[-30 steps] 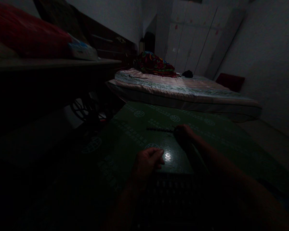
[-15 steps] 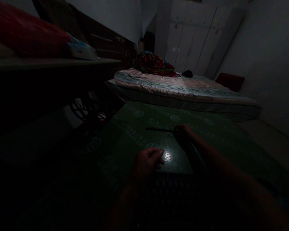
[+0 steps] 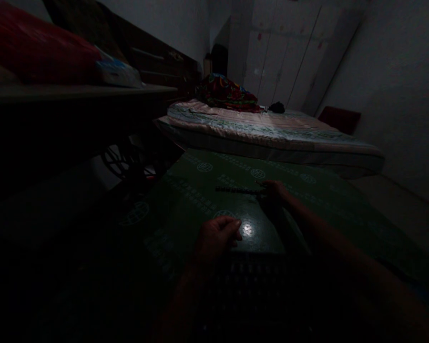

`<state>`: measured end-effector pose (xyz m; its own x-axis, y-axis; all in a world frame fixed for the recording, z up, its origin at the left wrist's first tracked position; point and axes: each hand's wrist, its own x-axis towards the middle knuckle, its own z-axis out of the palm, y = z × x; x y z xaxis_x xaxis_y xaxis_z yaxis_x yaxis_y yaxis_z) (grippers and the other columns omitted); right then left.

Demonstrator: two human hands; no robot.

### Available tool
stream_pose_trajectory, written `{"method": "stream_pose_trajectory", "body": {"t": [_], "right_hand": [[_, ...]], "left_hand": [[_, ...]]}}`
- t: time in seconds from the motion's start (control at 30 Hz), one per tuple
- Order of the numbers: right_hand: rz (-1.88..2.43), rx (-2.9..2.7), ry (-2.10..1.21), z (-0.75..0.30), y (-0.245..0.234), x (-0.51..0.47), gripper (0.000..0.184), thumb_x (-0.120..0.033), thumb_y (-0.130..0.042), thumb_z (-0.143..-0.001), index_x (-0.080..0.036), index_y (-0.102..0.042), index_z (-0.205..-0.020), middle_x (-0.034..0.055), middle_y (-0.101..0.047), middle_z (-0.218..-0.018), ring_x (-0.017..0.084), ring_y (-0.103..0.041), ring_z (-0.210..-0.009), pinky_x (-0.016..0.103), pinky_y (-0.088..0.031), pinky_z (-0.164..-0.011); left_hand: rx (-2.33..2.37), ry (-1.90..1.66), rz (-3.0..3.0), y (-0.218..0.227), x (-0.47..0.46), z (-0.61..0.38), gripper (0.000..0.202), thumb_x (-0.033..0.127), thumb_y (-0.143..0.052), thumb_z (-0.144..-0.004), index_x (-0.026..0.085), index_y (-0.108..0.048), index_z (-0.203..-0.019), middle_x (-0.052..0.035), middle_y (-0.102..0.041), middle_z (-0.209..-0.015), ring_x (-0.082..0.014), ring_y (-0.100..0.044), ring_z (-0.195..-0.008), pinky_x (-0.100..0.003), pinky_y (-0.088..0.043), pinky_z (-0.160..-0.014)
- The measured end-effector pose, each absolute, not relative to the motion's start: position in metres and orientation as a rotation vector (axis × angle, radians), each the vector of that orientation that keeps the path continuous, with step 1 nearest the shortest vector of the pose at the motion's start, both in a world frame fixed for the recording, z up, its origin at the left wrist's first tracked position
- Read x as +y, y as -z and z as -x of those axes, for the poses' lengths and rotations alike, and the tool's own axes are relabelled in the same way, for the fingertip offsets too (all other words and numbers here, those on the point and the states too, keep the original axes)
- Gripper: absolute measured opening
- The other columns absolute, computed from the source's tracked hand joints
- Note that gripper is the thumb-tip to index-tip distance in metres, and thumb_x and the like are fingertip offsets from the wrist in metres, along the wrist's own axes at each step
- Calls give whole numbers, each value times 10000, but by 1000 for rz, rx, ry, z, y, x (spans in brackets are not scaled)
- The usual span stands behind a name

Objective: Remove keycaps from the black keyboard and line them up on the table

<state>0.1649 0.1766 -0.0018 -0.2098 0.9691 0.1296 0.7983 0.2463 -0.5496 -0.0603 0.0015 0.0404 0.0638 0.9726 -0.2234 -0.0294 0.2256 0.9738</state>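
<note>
The room is very dark. My right hand [image 3: 273, 191] reaches forward over a green printed sheet [image 3: 200, 190] on the floor, its fingers closed on the end of a thin dark stick-like object [image 3: 236, 190] that lies along the sheet. My left hand [image 3: 218, 237] rests nearer to me on the sheet, fingers curled loosely beside a small bright glare spot [image 3: 248, 229]. What the left fingers hold, if anything, is hidden. A dark perforated object [image 3: 257, 286] lies just in front of me between my forearms.
A mattress [image 3: 271, 138] with striped bedding lies beyond the sheet, with a colourful cloth bundle [image 3: 227, 93] at its far end. A table with a treadle frame [image 3: 121, 162] stands left, red bundle [image 3: 39, 47] on top. White cupboard doors [image 3: 289, 57] fill the back wall.
My right hand and the thin dark object have shifted slightly away from me on the sheet. My left hand has stayed in place.
</note>
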Motion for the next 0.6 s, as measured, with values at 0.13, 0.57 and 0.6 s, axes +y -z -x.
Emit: {"method": "stream_pose_trajectory", "body": {"t": [0.13,0.57,0.6], "right_hand": [[1607,-1914,-590,-171,-28,145,477,-539,-398,-788,-113,-613,-780,15,-570,-511,85,-489,-413,168,-343,-398],[1180,-1137,-678,-160,-73,-43,578,-632,-299,-793,-165,-514,-528,-10,-468,-391,82,-425,-346,198,-300,-347],[1166,-1126,-698,-159,-72,-47,567,-637,-317,-783,-166,-517,-537,-12,-469,-397,84,-430,-352,198,-303,-348]], "left_hand": [[1272,-1060,-1057,-48,-1,54,238,349,-613,-647,124,-599,-726,6,-574,-568,-57,-464,-439,-168,-338,-432],[1086,-752,-1470,-68,-43,-4,150,266,-594,-631,148,-660,-695,-13,-631,-654,-137,-552,-625,-211,-412,-556],[1065,-739,-1487,-69,-47,-8,149,254,-590,-631,146,-665,-702,-16,-636,-671,-144,-558,-645,-216,-417,-575]]}}
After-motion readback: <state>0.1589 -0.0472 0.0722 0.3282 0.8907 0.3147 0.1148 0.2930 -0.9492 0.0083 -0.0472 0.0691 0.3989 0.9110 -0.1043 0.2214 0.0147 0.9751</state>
